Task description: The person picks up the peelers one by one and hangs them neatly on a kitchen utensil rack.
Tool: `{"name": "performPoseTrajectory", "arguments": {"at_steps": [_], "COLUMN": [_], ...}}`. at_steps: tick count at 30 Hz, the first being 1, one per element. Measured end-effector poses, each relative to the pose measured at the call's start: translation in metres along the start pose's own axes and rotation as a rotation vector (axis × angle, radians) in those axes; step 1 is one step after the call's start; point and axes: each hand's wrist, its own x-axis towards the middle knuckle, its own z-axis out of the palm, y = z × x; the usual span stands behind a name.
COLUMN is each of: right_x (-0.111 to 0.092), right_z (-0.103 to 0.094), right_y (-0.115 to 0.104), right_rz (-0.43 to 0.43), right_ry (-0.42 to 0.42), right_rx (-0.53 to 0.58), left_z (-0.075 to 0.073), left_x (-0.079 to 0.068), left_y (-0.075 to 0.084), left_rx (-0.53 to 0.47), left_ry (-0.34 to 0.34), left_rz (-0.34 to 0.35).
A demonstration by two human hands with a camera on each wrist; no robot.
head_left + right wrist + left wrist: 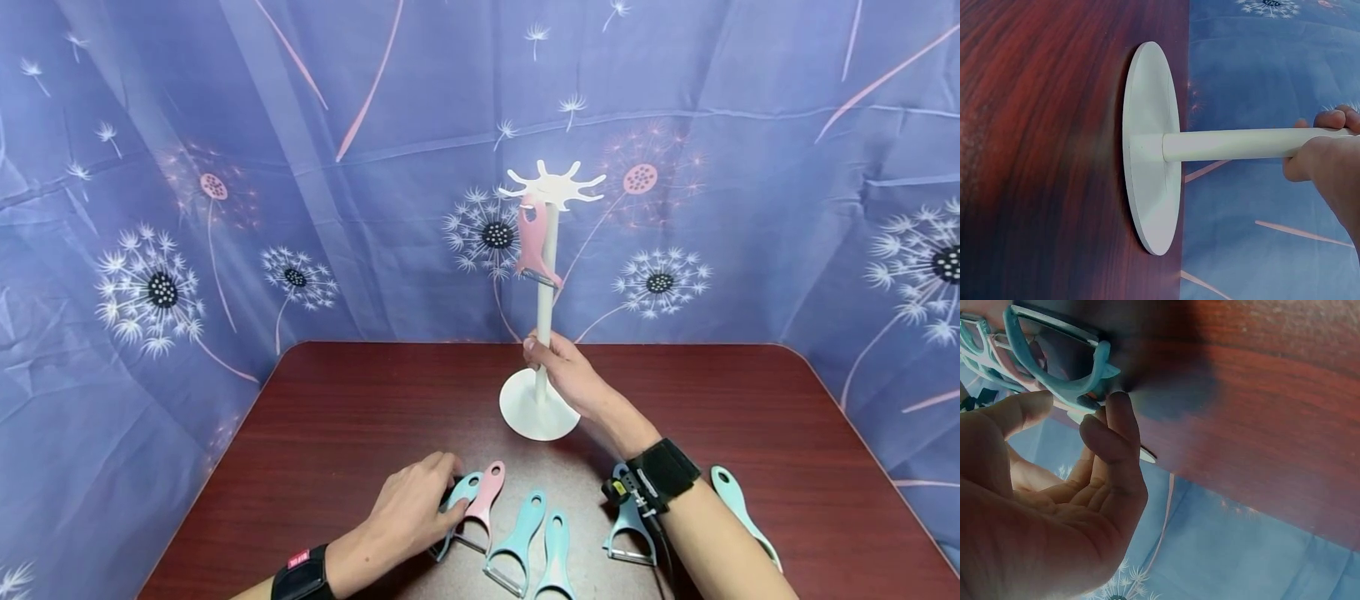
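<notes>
A white stand with a round base [525, 417] and a ring of hooks [553, 185] on top stands upright on the table. My right hand [566, 371] grips its pole [1229, 145] low down, fingers wrapped round it. From one hook hangs a pink peeler [532, 237], blade end down. At the near side my left hand [412, 504] has its thumb and fingers about the handle of a light blue peeler [1060, 387], whose blade end points toward me. Right beside that peeler lies a pink peeler [486, 498], close to my left thumb.
Two light blue peelers, one wide [521, 529] and one narrower [557, 550], lie at the front middle. Under my right forearm is a blue peeler [628, 525], with a mint peeler [738, 500] further right. A patterned curtain [375, 250] hangs behind the red-brown table [352, 400].
</notes>
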Motion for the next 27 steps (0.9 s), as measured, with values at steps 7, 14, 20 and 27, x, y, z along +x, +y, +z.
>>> {"name": "performPoseTrajectory", "arguments": {"at_steps": [7,14,20,27], "right_x": [-0.0002,0.0003,0.0001,0.0], "right_z": [0.0005,-0.0003,-0.0003,-0.0002], "right_y": [-0.0001,0.0,0.0004,-0.0004], "right_rz": [-0.005,-0.012,-0.002,-0.004], "right_ry": [-0.003,-0.008,-0.005,-0.004], "right_rx": [-0.01,-0.018,-0.024,-0.03], "left_z": [0.0034,0.0037,0.0045,0.0062], "left_x": [-0.0011,-0.0007,-0.0013,0.0004], "left_y": [0.0,0.0028,0.0037,0.0033], "left_rx": [0.034,0.05,0.063,0.06], "left_ry": [0.014,0.019,0.035,0.023], "left_rz": [0.011,0.011,0.016,0.01]}}
